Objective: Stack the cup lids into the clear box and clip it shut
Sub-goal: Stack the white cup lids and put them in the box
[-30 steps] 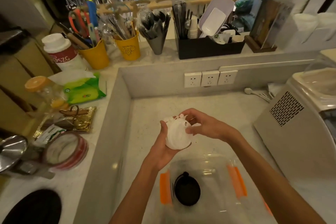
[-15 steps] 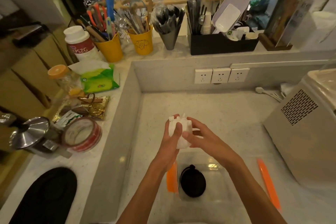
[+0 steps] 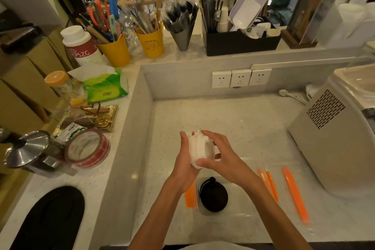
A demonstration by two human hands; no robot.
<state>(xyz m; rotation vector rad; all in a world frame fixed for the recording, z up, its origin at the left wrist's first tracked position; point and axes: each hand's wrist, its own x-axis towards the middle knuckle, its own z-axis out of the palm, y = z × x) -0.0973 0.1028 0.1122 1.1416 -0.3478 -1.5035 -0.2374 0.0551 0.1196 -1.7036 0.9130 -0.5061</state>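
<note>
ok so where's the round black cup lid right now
In the head view, the round black cup lid lies inside the clear plastic box on the counter, bottom centre, below the two hands holding white lids and just right of an orange clip.

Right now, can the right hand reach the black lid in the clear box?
Probably not at once: the right hand and left hand both hold the white lids. The black lid lies uncovered below.
</note>
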